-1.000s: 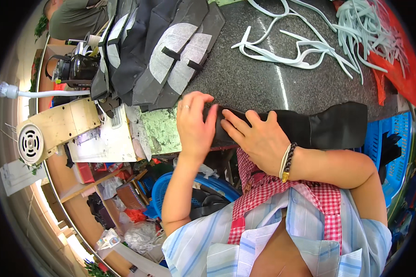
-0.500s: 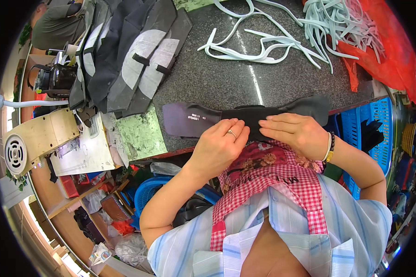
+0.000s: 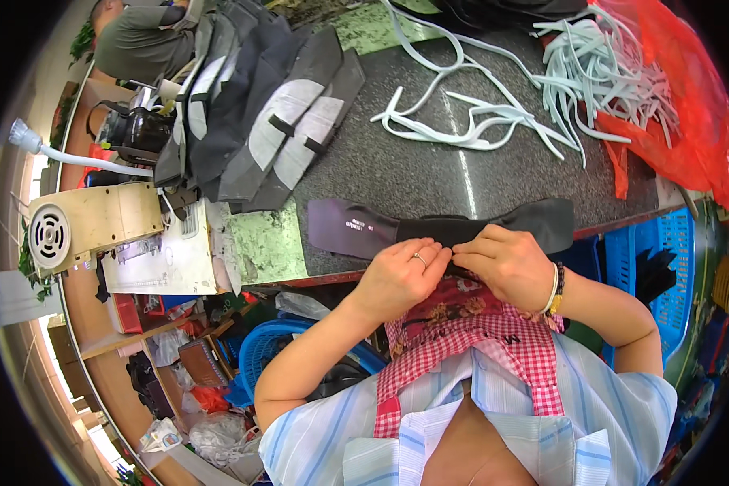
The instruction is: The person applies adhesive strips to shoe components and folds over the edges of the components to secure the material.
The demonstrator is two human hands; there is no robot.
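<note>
A long black strip of sheet material (image 3: 348, 228) with flared ends lies along the near edge of the dark table. Its left end has a purple sheen and small white print. My left hand (image 3: 405, 277) is closed on the near edge of its middle, fingertips pressed together. Right beside it my right hand (image 3: 506, 263), its fingers curled, pinches the same edge. The fingertips of both hands nearly meet. What lies under the fingers is hidden from view.
Black and grey cut pieces (image 3: 300, 121) are piled at the table's back left, near a sewing machine (image 3: 97, 227). Pale blue cords (image 3: 494, 121) lie at the back, bunched on a red plastic bag (image 3: 688, 121). Blue baskets (image 3: 672, 251) stand below at both sides; a person (image 3: 142, 44) sits far left.
My right hand's fingers have gone from lying flat on the strip to curled and pinching. Both hands have come closer together at its near edge. The whole view has shifted slightly.
</note>
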